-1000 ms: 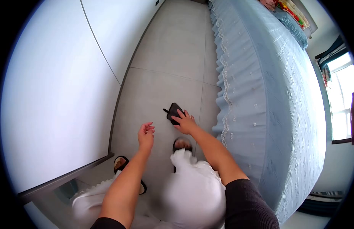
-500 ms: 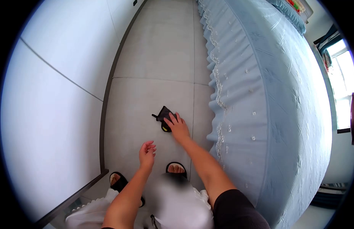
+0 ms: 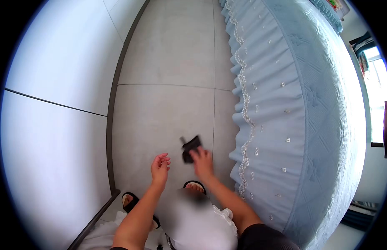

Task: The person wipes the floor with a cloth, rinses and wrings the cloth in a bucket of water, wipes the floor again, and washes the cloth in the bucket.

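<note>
A small black item (image 3: pixel 190 150), with a flat dark panel and a short tab poking out at its upper left, is above or on the grey floor; motion blur hides what kind of thing it is. My right hand (image 3: pixel 204 163) has its fingers on the right side of this item and appears to grip it, also smeared by motion. To the left, my left hand (image 3: pixel 161 166) hovers over the floor with loosely curled fingers slightly apart. Nothing shows in it.
On the right runs a bed with a pale blue ruffled skirt (image 3: pixel 268 125). White cabinet panels (image 3: pixel 56 146) with a dark base strip (image 3: pixel 111 125) line the left. Below my hands are my sandalled feet (image 3: pixel 195 186) and white clothing over my knees (image 3: pixel 193 225).
My right hand and the black item have come nearer to my body and slightly right. The item has turned, and its yellow mark no longer shows. My left hand stays nearly still.
</note>
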`<state>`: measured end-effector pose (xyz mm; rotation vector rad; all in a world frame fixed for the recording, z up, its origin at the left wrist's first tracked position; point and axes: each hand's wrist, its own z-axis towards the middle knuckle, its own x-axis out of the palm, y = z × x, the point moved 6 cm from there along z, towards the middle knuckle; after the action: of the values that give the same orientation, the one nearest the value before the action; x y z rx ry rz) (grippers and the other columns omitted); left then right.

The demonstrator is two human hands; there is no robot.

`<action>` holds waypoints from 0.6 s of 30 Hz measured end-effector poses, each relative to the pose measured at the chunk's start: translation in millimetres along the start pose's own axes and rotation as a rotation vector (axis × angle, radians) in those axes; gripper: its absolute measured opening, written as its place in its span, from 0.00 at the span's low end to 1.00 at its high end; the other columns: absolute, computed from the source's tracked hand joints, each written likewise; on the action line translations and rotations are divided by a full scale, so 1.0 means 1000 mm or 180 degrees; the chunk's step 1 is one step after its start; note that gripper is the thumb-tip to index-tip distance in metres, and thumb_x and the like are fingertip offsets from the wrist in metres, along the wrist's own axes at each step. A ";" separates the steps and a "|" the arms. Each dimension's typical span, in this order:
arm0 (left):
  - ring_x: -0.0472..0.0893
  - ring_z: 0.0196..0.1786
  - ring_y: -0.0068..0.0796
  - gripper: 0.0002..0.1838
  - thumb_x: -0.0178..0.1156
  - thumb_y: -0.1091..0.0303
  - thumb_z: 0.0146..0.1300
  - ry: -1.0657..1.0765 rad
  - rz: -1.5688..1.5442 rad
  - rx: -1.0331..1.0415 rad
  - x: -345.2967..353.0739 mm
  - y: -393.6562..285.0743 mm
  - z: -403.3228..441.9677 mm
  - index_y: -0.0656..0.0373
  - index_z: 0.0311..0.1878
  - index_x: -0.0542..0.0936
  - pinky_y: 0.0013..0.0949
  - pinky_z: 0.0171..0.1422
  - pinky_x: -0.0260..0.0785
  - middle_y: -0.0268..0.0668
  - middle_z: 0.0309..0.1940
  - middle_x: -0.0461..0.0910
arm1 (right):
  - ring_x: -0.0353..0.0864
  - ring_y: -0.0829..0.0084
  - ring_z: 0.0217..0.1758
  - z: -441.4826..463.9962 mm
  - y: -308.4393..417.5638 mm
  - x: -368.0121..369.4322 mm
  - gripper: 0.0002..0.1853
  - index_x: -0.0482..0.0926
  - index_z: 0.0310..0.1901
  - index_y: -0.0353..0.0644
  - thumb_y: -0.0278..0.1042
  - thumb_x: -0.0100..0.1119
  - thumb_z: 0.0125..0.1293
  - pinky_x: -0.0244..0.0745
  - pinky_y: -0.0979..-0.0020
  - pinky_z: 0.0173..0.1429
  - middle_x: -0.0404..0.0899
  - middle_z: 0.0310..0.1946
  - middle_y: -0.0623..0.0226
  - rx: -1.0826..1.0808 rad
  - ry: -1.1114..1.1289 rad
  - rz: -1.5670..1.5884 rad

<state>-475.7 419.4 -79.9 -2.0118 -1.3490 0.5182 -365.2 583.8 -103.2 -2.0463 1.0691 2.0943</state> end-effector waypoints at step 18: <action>0.74 0.44 0.16 0.15 0.50 0.74 0.67 0.0062 -0.0207 -0.0135 -0.001 0.023 0.001 0.50 0.55 0.74 0.24 0.47 0.67 0.26 0.43 0.77 | 0.70 0.56 0.57 -0.029 0.002 -0.001 0.25 0.75 0.56 0.54 0.25 0.56 0.55 0.66 0.54 0.60 0.70 0.57 0.60 -0.0252 0.0093 0.0043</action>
<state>-461.2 412.7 -96.7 -1.9947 -1.4195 0.4430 -340.6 568.5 -98.4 -2.1170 1.0225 2.1534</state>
